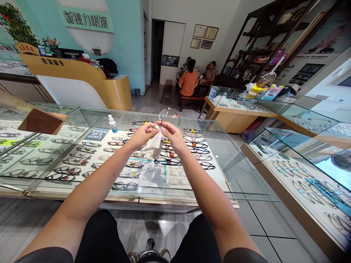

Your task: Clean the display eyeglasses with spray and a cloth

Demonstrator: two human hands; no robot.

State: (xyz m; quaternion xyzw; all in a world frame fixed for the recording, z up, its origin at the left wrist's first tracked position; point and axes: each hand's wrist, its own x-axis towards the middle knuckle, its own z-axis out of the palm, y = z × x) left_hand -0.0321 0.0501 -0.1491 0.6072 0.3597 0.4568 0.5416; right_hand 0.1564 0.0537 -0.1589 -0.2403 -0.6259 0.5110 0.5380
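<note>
Both grips are clenched: my left hand pinches the white cleaning cloth and my right hand the thin metal-framed spectacles. Over-squeezing could bend them; a slip would drop them onto the glass counter beneath the grip.

The wall sign reads 新视力眼镜, the counter 收银服务, a card "Leave it all behind".

We record bright, even indoor light. Pale reflections lie across the glass surface; shadows on the floor are soft. The doorway is dark. Straight lines bow towards the edges. A poster at upper right is blurred.
</note>
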